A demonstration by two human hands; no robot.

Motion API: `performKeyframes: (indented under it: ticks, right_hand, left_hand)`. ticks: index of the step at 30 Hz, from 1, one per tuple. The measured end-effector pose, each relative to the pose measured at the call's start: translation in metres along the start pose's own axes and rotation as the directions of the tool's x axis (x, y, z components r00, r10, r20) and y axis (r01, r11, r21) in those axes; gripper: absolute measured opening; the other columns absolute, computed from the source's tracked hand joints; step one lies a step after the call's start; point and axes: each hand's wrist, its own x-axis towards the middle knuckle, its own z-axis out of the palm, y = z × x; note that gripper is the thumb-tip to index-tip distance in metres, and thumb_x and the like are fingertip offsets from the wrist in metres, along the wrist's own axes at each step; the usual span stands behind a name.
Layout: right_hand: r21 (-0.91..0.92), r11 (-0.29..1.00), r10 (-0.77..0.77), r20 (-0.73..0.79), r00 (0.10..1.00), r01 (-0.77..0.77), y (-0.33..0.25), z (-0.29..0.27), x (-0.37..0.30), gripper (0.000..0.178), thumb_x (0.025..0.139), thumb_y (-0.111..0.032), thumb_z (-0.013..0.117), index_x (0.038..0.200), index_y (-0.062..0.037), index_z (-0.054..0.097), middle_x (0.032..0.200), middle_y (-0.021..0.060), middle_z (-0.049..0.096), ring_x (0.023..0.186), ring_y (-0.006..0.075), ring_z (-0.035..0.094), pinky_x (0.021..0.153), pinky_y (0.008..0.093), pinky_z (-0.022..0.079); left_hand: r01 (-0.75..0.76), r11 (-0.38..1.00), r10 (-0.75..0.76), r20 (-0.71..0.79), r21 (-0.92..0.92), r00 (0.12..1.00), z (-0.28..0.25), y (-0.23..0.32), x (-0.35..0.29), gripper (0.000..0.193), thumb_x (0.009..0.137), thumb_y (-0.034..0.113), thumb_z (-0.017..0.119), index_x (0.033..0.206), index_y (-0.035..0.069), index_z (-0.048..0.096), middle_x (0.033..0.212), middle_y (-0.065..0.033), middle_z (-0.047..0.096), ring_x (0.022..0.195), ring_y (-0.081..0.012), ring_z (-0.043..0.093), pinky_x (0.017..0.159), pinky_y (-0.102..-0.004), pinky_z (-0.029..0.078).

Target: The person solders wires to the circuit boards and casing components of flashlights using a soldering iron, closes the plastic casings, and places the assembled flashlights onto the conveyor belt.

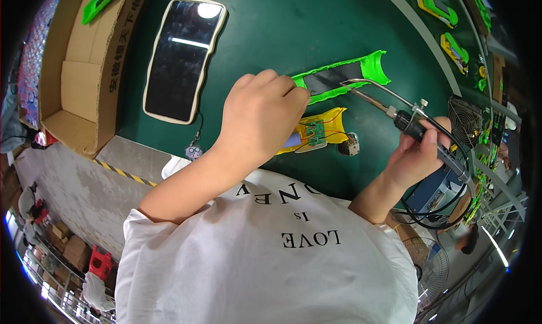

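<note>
My right hand [418, 157] is closed around a soldering iron [409, 124] with a bent metal solder-feed tube beside its tip. The tip reaches the lower edge of a bright green plastic shell [374, 69], over the dark panel [333, 80] lying inside it. My left hand [261, 116] is curled closed over the shell's left end, and its fingertips are hidden. Just below, a yellow plastic housing [336, 125] holds a green circuit board [315, 133] with red wires and a blue cylinder; my left hand covers part of it. A small metal part [350, 145] sits at its right end.
A phone [182, 58] with a hanging charm lies on the green table [265, 25], left of my hands. Beside it stands an open cardboard box [107, 70]. Green and yellow housings [437, 9] are at the far right, near a blue soldering station [436, 191] and its black cable.
</note>
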Motion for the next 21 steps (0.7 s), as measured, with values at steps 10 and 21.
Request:
performKeyframes:
  ticks: [10, 21]
  right_hand:
    - [-0.146, 0.982, 0.146, 0.190, 0.971, -0.119, 0.001, 0.015, -0.005, 0.010, 0.072, -0.005, 0.056, 0.075, -0.0004, 0.048, 0.059, 0.0024, 0.048, 0.043, 0.0039, 0.040, 0.039, 0.0159, 0.030]
    - [0.047, 0.982, 0.165, 0.239, 0.957, -0.181, 0.011, 0.007, -0.001, 0.019, 0.076, -0.011, 0.059, 0.084, 0.0006, 0.046, 0.060, 0.0049, 0.047, 0.042, 0.0080, 0.041, 0.039, 0.0186, 0.031]
  left_hand:
    - [0.088, 0.995, -0.092, 0.121, 0.037, 0.988, -0.011, -0.005, 0.011, 0.002, 0.066, 0.007, 0.060, 0.066, 0.006, 0.059, 0.064, -0.0046, 0.052, 0.059, -0.0226, 0.052, 0.051, -0.0322, 0.042]
    - [0.163, 0.967, -0.143, 0.113, -0.194, 0.983, -0.015, -0.014, 0.012, 0.005, 0.070, 0.011, 0.062, 0.073, 0.006, 0.062, 0.060, -0.0058, 0.051, 0.053, -0.0188, 0.050, 0.049, -0.0296, 0.040]
